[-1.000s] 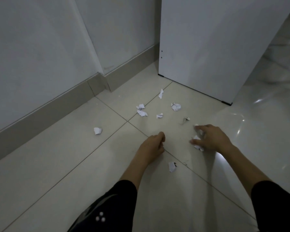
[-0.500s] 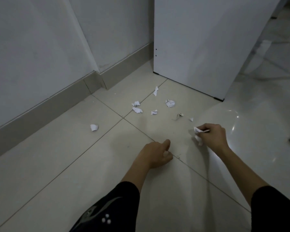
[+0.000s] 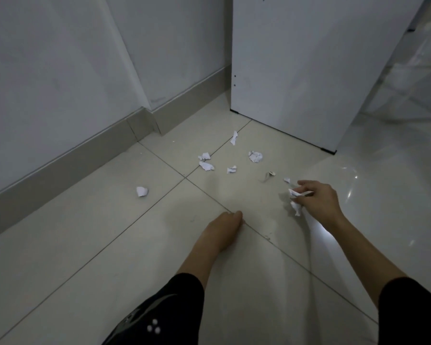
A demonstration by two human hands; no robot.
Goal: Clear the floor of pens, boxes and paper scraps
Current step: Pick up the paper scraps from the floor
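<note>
The right hand (image 3: pixel 319 197) is out over the floor (image 3: pixel 110 232), thumb and curled fingers pinching a bunch of scraps (image 3: pixel 296 194); part of the bunch hangs below the fingers, and the forefinger sticks out past it. The left hand (image 3: pixel 224 227) lies lower and to the left, at a tile joint, with its fingers curled under. Whether anything is inside it I cannot tell. Both forearms are bare and run back to black sleeves (image 3: pixel 413 312) at the bottom edge; the left sleeve has a cluster of white dots on it.

Just beyond the right forefinger lies a small chip (image 3: pixel 287 180), and a little further left a greyish bit (image 3: pixel 269 175). Beyond these, near where four tiles meet, lie a crumpled ball (image 3: pixel 255 156), a torn piece (image 3: pixel 231 169), two pieces close together (image 3: pixel 205 161) and, furthest off, a narrow strip (image 3: pixel 234 138) on a joint. A lone wad (image 3: pixel 141 191) lies well apart to the left, nearer the skirting (image 3: pixel 60 158). A few tiny crumbs (image 3: pixel 267 237) sit on the joint between the two arms.

A white cabinet (image 3: pixel 296 70) stands behind the litter on small dark feet, next to the pale wall (image 3: pixel 60 70)
</note>
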